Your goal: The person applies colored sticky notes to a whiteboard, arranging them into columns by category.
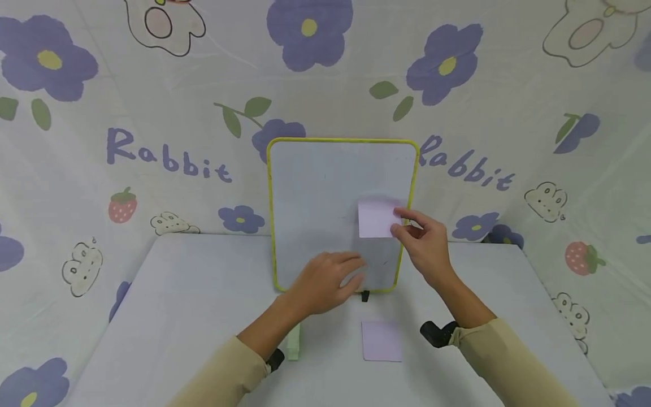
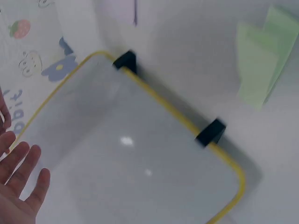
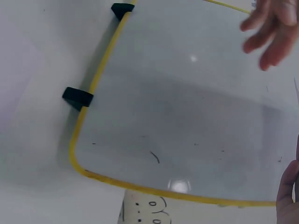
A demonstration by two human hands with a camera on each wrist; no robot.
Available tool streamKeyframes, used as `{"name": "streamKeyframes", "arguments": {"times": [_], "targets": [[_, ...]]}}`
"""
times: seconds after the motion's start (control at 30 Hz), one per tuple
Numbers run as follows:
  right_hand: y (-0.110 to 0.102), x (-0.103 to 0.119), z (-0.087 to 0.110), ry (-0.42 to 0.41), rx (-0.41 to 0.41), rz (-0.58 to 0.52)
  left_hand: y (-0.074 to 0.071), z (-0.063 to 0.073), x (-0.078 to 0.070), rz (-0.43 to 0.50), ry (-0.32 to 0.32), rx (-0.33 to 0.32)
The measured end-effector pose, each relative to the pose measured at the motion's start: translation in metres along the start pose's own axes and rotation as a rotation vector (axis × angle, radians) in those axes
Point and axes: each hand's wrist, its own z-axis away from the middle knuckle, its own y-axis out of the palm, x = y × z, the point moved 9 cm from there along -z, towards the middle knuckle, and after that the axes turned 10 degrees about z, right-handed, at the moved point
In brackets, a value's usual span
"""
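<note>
A whiteboard with a yellow rim stands upright on the table. My right hand pinches the right edge of a pale purple sticky note between thumb and fingers, with the note lying over the board's right half. In front of the board's lower part is my left hand, its fingers relaxed and holding nothing. The left wrist view shows that hand's spread fingers at the board's edge. Only a bit of the right hand shows in the right wrist view.
A pale purple sticky-note pad lies on the table before the board. Left of it is a light green sticky-note pad, partly behind the left forearm. Black feet hold the board's lower edge. A patterned cloth hangs behind.
</note>
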Motion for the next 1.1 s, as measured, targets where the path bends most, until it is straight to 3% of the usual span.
{"name": "streamKeyframes", "arguments": {"times": [0.17, 0.3, 0.57, 1.1], "targets": [[-0.001, 0.004, -0.009, 0.014, -0.024, -0.012, -0.037, -0.021, 0.008, -0.035, 0.006, -0.129], [-0.002, 0.002, -0.016, 0.054, -0.049, -0.009, -0.049, -0.034, 0.016, -0.145, -0.004, -0.147], [0.001, 0.003, -0.023, 0.064, -0.085, -0.045, -0.04, -0.053, 0.036, -0.343, -0.069, 0.002], [0.001, 0.002, -0.03, 0.073, -0.099, -0.078, -0.035, -0.071, 0.047, -0.456, -0.113, 0.076]]}}
